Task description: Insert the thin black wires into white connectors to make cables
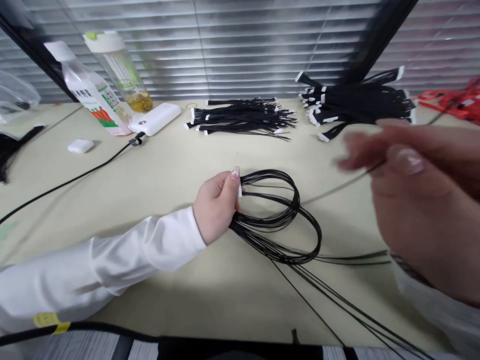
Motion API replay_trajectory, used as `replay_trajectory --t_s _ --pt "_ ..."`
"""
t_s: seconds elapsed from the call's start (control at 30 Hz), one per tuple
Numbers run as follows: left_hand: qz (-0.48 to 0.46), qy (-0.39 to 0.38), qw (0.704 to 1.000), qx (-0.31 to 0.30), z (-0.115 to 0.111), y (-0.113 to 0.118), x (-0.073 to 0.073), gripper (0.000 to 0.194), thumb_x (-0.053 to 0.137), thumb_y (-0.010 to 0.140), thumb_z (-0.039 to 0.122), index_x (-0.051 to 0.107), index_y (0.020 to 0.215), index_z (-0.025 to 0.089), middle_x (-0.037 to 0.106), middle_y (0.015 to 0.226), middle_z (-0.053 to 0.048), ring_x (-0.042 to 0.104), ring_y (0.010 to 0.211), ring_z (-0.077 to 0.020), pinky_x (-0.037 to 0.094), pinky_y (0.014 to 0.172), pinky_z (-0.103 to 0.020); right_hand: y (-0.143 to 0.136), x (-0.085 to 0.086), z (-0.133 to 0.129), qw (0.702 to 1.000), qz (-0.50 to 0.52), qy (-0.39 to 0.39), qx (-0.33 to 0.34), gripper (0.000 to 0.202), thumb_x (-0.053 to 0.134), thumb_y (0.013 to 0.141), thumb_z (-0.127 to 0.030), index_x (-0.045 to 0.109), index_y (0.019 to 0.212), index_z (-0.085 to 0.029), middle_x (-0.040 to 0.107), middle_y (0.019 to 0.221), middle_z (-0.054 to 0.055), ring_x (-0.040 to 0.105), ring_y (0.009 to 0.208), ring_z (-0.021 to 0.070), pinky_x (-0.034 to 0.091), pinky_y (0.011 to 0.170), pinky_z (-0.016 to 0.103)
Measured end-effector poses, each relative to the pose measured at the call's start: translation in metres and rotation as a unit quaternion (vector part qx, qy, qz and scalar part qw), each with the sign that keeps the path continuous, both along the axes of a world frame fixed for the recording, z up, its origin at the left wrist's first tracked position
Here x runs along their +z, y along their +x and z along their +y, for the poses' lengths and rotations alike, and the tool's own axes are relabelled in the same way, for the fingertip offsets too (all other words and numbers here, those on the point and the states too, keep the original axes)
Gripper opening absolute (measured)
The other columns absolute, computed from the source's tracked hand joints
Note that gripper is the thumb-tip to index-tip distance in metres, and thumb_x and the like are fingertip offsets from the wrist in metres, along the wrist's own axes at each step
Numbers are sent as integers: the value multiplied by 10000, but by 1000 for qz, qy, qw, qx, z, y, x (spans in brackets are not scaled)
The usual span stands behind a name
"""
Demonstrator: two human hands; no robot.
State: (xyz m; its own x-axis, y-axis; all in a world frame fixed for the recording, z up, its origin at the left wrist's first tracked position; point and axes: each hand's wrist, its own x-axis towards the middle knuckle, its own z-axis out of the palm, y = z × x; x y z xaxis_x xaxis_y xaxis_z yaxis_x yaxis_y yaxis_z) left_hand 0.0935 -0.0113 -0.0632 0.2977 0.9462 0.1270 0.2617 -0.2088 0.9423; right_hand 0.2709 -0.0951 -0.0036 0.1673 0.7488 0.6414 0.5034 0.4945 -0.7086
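My left hand (217,202) is closed around a looped bundle of thin black wires (311,225), thumb on top, with a bit of white showing beside the thumb. The loops lie to the right of that hand, over the table, and loose ends trail to the lower right. Close to the camera on the right, my right hand (420,200) is blurred; its fingers are pinched on a single thin black wire (337,188), which runs back toward the loops.
At the back lie a pile of short black cables (240,116) with white connectors and a bigger cable stack (356,102). Left stand a milky bottle (92,92) and a tea bottle (123,70), near a white power bank (155,119) and a small white case (81,146). Red material (453,102) lies far right.
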Motion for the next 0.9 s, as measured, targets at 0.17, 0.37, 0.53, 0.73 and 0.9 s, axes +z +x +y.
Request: replay_trajectory --t_s 0.17,0.37,0.53,0.73,0.9 --pt "9 5 999 -50 -4 -2 -2 436 326 905 457 457 590 184 453 404 42 429 369 -73 362 404 -194 -4 -19 6 991 -66 -108 43 288 544 838 -182 572 1118 -240 604 643 -41 566 570 84 412 460 214" --pt "-9 7 996 -85 -8 -5 -3 413 319 907 452 447 619 186 452 435 50 461 371 -69 359 386 -188 -1 -24 14 968 -175 -180 29 135 555 824 -226 600 700 -195 596 608 -33 496 536 65 389 503 194" --pt "6 40 996 -83 -9 -5 -1 401 314 923 390 439 604 181 450 429 56 471 378 -59 359 403 -176 -3 -25 12 960 -180 -213 39 241 514 843 -238 507 609 -182 457 516 -46 384 485 59 330 464 191" --pt "24 36 996 -81 -10 -3 0 406 319 918 399 437 596 182 450 426 53 486 376 -68 360 393 -182 -5 -27 11 961 -169 -220 14 282 501 852 -285 480 589 -185 421 507 -39 351 481 72 309 455 210" --pt "35 40 995 -82 -10 -3 0 401 324 917 402 444 602 185 452 438 52 497 379 -72 364 389 -186 -7 -26 8 958 -176 -226 8 285 501 850 -288 471 582 -197 422 504 -32 354 481 85 320 464 227"
